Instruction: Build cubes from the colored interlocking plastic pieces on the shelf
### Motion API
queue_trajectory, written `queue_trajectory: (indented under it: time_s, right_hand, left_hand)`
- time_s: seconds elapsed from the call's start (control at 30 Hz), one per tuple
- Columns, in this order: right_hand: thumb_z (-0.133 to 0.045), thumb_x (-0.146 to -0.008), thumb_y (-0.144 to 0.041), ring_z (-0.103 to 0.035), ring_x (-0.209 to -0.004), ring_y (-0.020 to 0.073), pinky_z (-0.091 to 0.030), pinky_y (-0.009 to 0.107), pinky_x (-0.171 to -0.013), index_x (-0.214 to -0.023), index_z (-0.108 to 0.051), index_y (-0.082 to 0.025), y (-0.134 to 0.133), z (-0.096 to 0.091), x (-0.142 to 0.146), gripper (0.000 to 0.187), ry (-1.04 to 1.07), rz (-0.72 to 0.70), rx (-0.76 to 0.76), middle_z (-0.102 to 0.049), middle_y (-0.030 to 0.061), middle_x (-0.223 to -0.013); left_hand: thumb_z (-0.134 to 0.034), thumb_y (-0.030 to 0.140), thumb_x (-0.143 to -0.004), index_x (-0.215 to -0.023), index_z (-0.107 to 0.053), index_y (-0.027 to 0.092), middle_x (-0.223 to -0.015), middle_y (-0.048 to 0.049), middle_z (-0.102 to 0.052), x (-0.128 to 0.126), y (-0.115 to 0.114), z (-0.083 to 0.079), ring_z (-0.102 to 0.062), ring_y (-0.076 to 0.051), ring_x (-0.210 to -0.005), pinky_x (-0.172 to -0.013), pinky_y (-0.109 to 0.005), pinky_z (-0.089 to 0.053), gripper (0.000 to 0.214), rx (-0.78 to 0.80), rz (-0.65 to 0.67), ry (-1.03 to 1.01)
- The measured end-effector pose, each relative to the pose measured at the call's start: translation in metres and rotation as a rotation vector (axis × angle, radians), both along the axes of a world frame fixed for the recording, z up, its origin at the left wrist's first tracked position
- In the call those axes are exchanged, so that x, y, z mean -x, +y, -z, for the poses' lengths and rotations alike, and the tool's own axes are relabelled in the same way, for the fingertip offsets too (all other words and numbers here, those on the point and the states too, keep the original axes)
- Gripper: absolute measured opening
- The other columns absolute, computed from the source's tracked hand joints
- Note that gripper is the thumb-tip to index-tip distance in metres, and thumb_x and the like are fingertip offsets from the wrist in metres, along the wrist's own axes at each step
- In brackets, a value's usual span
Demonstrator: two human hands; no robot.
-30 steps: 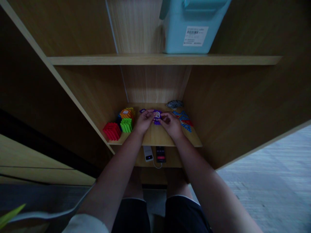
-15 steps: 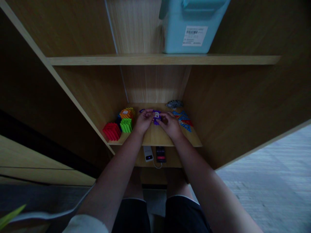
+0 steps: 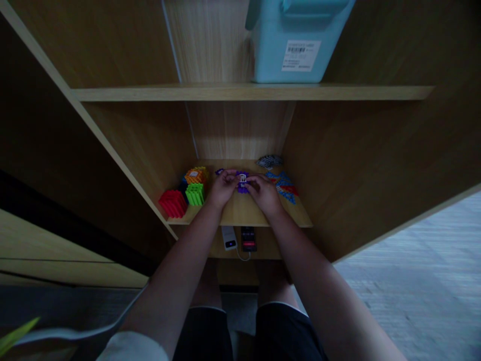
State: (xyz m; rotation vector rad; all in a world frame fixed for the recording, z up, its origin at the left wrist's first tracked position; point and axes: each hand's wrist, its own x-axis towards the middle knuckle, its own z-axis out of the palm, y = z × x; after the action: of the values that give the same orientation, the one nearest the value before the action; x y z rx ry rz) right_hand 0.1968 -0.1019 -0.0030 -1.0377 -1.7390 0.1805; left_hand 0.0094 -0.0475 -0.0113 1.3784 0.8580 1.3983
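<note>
Drawing closer together than a second ago, left hand and right hand each hold a closed grip on the purple block.

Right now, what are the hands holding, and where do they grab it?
A small purple piece with a white patch. The left hand pinches its left side with its fingertips, and the right hand pinches its right side.

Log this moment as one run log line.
left hand: holds purple piece | right hand: holds same | near: green block, blue pieces
</note>
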Motion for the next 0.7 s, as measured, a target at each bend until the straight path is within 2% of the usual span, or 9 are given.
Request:
queue_trajectory:
  time_s: [0.1, 0.27, 0.37, 0.6, 0.7]
  right_hand:
    - [-0.072, -0.103, -0.038, -0.075, -0.11, 0.0296, -0.061, 0.048, -0.104, -0.109, -0.078, -0.028, 0.0014, 0.0014, -0.0008, 0.013, -0.023, 0.019, 0.001, -0.079, 0.0095, -0.116]
    - [-0.074, -0.101, -0.037, -0.072, -0.126, 0.0297, -0.057, 0.049, -0.114, -0.111, -0.077, -0.027, 0.0042, 0.0044, -0.0021, 0.014, -0.003, 0.007, -0.045, -0.075, 0.011, -0.134]
    - [-0.074, -0.101, -0.036, -0.072, -0.127, 0.0294, -0.058, 0.049, -0.114, -0.112, -0.077, -0.029, 0.004, 0.0042, -0.0022, 0.013, 0.002, -0.003, -0.017, -0.076, 0.0095, -0.135]
    - [-0.074, -0.1, -0.039, -0.075, -0.098, 0.0267, -0.062, 0.044, -0.095, -0.113, -0.076, -0.027, 0.0033, 0.0062, -0.0031, 0.018, -0.013, 0.025, 0.037, -0.08, 0.0087, -0.123]
    - [-0.075, -0.1, -0.041, -0.075, -0.093, 0.0264, -0.062, 0.043, -0.092, -0.114, -0.076, -0.026, 0.004, 0.0083, -0.0036, 0.02, -0.011, 0.056, 0.061, -0.081, 0.008, -0.115]
  left_hand:
    - [-0.092, 0.048, -0.081, -0.113, -0.07, 0.02, -0.079, 0.0008, -0.074, 0.0, 0.0016, 0.0013, -0.069, -0.015, -0.07, -0.074, -0.03, -0.056, 0.048, 0.019, -0.006, 0.021]
    - [-0.091, 0.048, -0.081, -0.112, -0.07, 0.02, -0.08, 0.0005, -0.073, -0.0004, 0.0024, 0.0016, -0.069, -0.016, -0.072, -0.076, -0.03, -0.057, 0.047, 0.024, -0.004, 0.028]
    - [-0.09, 0.048, -0.083, -0.112, -0.07, 0.02, -0.08, -0.0003, -0.073, 0.0001, 0.0023, 0.0026, -0.07, -0.017, -0.075, -0.077, -0.031, -0.058, 0.046, 0.027, -0.002, 0.041]
    - [-0.086, 0.035, -0.087, -0.111, -0.072, 0.018, -0.085, -0.0019, -0.077, 0.0009, 0.0053, 0.0068, -0.072, -0.016, -0.075, -0.078, -0.03, -0.06, 0.032, 0.035, -0.007, 0.048]
    - [-0.084, 0.032, -0.089, -0.111, -0.072, 0.017, -0.087, -0.0025, -0.077, 0.0009, 0.0056, 0.0075, -0.072, -0.016, -0.076, -0.08, -0.03, -0.061, 0.029, 0.038, -0.012, 0.06]
